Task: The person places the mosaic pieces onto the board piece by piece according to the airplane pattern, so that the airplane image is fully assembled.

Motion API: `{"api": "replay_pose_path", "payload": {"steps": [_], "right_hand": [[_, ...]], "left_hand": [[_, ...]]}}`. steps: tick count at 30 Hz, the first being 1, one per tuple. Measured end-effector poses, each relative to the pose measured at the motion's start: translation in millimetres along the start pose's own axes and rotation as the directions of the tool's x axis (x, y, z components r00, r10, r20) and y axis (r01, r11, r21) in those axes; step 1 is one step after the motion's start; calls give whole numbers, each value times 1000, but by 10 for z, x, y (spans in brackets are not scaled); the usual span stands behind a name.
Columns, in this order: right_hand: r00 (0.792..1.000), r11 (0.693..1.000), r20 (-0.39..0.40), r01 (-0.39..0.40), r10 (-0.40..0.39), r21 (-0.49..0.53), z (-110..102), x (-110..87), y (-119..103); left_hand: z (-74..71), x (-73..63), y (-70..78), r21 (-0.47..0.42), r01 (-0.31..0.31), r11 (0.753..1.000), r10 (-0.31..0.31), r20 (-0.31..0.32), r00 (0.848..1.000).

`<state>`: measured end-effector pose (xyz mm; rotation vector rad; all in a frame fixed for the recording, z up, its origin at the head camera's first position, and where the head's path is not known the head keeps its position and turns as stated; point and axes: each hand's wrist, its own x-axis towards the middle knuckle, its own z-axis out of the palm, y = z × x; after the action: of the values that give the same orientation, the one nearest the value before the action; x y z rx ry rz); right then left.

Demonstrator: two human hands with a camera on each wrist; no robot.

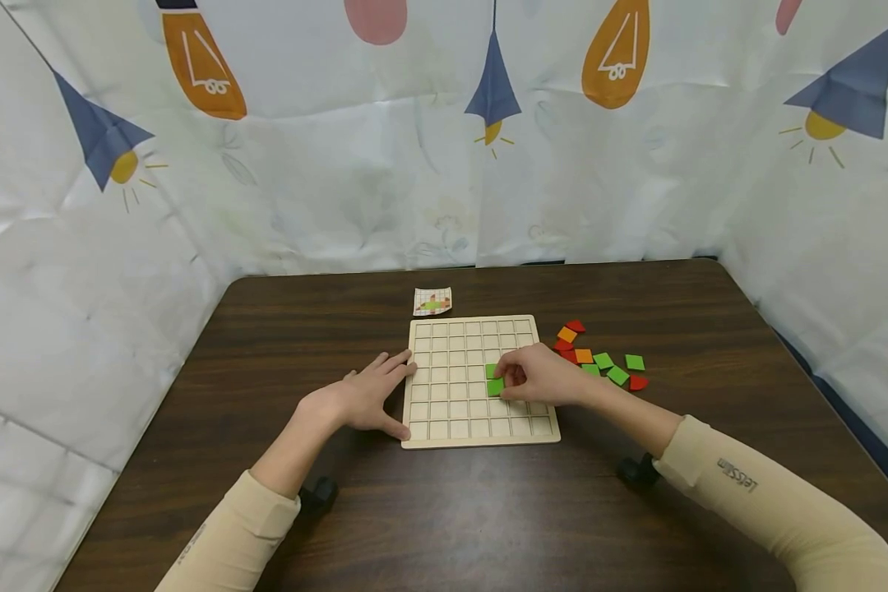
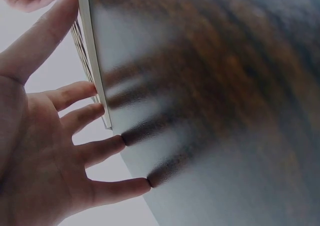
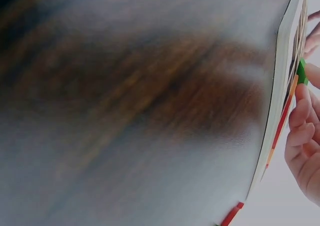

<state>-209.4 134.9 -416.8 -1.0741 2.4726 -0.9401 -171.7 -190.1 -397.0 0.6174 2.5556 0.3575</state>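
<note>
A pale wooden grid board (image 1: pixel 440 411) lies on the dark table. My left hand (image 1: pixel 373 393) is spread at the board's left side, its thumb and fingertips at the edge. My right hand (image 1: pixel 543 374) is over the right half of the board, pinching a green square tile (image 1: pixel 495 387) between thumb and forefinger. Just beyond it, another green tile (image 1: pixel 491 371) is partly covered by the fingers. In the right wrist view the pinched green tile (image 3: pixel 301 71) shows at the fingertips, tilted.
To the right of the board lies a loose group of green tiles (image 1: pixel 617 376), orange tiles (image 1: pixel 584 356) and red pieces (image 1: pixel 638 383). Behind the board is a small pattern card (image 1: pixel 432 302). A printed curtain (image 1: pixel 340 189) hangs around the table (image 1: pixel 488 510).
</note>
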Motion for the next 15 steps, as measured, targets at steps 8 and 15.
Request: {"api": "replay_pose_path", "payload": {"steps": [8, 15], "right_hand": [[1000, 1000, 5, -8, 8, -1, -3, -5, 8], [998, 1000, -63, 9, -9, 7, -72, -92, 83]], "left_hand": [[2, -7, 4, -7, 0, 1000, 0, -2, 1000], [1, 2, 0, -9, 2, 1000, -2, -2, 1000]]}}
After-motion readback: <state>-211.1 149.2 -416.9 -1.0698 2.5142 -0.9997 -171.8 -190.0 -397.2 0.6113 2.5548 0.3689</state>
